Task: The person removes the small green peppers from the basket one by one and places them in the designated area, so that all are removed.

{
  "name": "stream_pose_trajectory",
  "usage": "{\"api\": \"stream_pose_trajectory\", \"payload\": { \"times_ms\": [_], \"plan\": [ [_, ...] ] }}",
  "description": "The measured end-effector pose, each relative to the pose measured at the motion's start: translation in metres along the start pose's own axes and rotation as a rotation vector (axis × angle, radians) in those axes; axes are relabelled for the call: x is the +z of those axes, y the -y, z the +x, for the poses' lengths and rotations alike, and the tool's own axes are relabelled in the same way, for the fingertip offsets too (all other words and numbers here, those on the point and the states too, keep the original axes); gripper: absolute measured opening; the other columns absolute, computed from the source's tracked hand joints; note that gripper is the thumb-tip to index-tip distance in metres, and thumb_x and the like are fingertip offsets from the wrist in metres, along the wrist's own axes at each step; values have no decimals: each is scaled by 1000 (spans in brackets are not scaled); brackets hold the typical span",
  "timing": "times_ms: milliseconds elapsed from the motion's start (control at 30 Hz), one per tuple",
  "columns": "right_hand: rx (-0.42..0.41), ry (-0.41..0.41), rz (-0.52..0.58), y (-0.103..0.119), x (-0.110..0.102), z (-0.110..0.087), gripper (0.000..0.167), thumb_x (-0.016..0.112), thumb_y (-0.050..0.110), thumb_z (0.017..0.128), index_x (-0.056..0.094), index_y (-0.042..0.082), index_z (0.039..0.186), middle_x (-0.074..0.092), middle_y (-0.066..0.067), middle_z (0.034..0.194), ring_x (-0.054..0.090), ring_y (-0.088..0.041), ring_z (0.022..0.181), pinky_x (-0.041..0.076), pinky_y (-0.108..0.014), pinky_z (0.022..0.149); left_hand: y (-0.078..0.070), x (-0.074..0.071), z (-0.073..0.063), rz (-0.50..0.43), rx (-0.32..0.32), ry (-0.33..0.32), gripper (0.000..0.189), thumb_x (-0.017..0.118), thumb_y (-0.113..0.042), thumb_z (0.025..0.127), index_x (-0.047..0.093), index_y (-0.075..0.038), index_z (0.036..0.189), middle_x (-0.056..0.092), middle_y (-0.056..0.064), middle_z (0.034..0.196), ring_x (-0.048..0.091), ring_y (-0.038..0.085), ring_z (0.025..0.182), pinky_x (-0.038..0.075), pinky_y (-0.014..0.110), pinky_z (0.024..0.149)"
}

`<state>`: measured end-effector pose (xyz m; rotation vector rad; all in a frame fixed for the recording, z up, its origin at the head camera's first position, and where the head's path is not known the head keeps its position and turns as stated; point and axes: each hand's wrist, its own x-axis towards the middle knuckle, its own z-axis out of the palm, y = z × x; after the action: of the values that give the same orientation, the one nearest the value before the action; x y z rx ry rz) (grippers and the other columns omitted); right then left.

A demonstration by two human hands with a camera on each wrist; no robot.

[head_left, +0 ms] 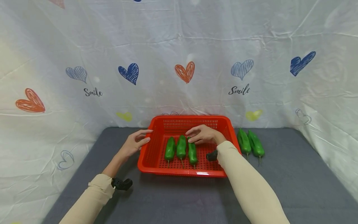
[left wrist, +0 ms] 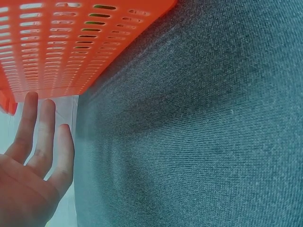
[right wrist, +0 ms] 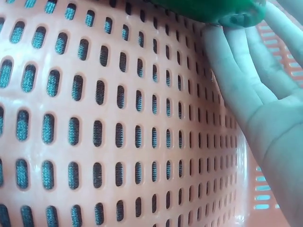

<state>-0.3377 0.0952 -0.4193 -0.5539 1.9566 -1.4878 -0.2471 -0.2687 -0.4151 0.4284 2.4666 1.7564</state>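
In the head view a red plastic basket [head_left: 179,171] stands on the table with several green peppers. Inside, a left pepper [head_left: 170,149], a middle pepper [head_left: 181,147] and a right pepper [head_left: 192,154] lie side by side, stems toward me. My right hand [head_left: 205,135] holds the far end of the right pepper between thumb and fingers. In the right wrist view that pepper [right wrist: 213,9] shows at the top against the fingers. At the basket's left side is my left hand [head_left: 135,143], fingers extended by the rim; whether they touch it is unclear.
Two more green peppers [head_left: 244,143] lie on the dark grey tablecloth [head_left: 291,174] just right of the basket. Behind the table hangs a white curtain [head_left: 156,46] printed with hearts. In the left wrist view the basket's slotted wall [left wrist: 52,52] rises beside the fingers.
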Motion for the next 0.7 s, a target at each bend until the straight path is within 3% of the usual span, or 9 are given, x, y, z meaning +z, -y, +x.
{"api": "stream_pose_trajectory", "payload": {
  "times_ms": [300, 700],
  "plan": [
    [9, 41, 57, 1, -2, 0, 43, 76, 6, 92, 65, -3, 132, 61, -14, 134, 64, -28, 112, 53, -42, 95, 0, 0, 0, -7, 4, 1, 47, 64, -18, 103, 53, -8, 148, 57, 26, 133, 67, 34, 104, 60, 43, 75],
    [49, 92, 149, 6, -4, -2, 48, 72, 4, 94, 59, 0, 140, 65, -15, 127, 66, -31, 108, 54, -49, 91, 0, 0, 0, 26, 1, -8, 45, 63, -20, 104, 54, -11, 147, 57, 25, 135, 64, 36, 108, 60, 42, 75]
  ]
}}
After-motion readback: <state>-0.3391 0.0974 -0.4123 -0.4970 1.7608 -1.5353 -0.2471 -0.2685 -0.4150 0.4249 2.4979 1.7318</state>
